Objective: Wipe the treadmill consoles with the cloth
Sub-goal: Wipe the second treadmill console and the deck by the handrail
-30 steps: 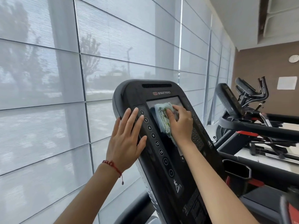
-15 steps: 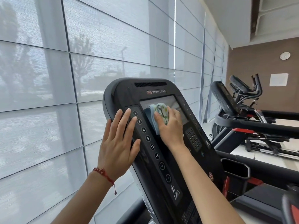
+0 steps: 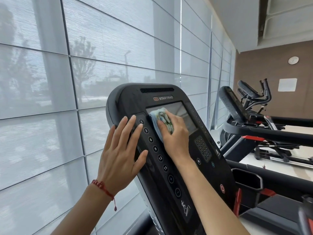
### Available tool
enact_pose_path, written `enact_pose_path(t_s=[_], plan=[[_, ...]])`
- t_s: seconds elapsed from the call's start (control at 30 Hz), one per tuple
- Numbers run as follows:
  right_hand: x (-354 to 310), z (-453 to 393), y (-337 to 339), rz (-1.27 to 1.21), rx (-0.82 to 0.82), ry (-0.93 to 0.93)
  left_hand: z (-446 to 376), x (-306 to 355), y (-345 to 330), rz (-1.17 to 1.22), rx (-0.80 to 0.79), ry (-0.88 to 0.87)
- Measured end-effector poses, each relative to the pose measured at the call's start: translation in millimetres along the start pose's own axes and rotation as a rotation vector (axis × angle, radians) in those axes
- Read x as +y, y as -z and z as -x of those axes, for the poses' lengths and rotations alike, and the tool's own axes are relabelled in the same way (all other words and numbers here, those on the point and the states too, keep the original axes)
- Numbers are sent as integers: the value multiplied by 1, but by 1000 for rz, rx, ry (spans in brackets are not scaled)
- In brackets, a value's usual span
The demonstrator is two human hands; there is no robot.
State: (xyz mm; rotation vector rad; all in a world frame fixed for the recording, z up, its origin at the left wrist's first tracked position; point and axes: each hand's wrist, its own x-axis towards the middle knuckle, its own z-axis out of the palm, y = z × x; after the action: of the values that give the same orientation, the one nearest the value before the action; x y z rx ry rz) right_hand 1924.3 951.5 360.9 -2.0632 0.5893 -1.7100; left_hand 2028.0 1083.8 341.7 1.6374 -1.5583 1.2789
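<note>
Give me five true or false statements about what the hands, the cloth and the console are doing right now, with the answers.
1. The right hand presses the cloth on the screen. True.
2. The left hand holds a spray bottle. False: it holds nothing and lies flat with spread fingers on the left side of the console.
3. A red cord is on the left wrist. True.
4. The cloth covers the number keypad. False: the keypad is bare, below and right of the cloth.
5. No other machines are in the room. False: another treadmill stands to the right.
</note>
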Motion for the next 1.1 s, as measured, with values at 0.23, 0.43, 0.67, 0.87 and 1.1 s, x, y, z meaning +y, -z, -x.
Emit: enact_pose_path(t_s=[0.23,0.43,0.67,0.87,1.1], plan=[[45,-53,-6,67,46,-23,-8,-6,0,-27,4,-43],[78,-90,-7,101,115,-138,-7,-6,-1,-36,-14,-41],[36,-32,-1,79,24,19,-8,3,-6,7,38,8],[46,-22,6,8,-27,150,-7,3,-8,14,55,4],[113,-92,14,74,60,-141,-5,2,-9,16,51,2]])
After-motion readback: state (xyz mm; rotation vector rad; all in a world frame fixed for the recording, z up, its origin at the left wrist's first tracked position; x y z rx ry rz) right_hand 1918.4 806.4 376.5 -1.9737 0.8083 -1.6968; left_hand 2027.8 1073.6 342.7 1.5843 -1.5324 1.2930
